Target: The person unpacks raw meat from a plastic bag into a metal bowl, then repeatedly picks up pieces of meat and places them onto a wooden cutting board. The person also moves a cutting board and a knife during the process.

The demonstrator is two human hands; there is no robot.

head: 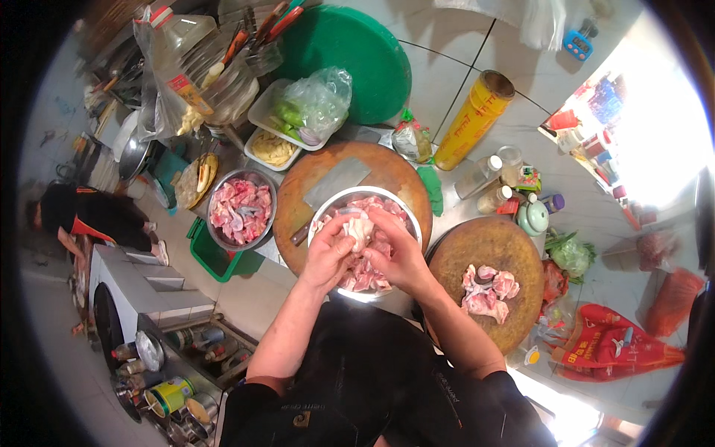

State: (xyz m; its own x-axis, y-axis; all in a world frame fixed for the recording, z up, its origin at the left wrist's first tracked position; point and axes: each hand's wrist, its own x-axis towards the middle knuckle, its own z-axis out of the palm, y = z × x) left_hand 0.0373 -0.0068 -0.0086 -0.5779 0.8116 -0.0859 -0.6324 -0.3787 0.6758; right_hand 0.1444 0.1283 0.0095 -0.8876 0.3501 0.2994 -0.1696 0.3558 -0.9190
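Over a metal bowl of raw meat pieces, my left hand and my right hand hold a pale piece of raw meat between their fingers. The bowl stands on a round wooden chopping board. Behind the bowl lies a cleaver with a wide blade, its wooden handle to the left. A second metal bowl of raw meat is at the left. On another round wooden board at the right lie several pieces of raw meat.
Food containers, a large green round lid and a yellow tape-like roll stand behind the board. Jars are at the right. A green bin sits below at the left. Another person is at the far left.
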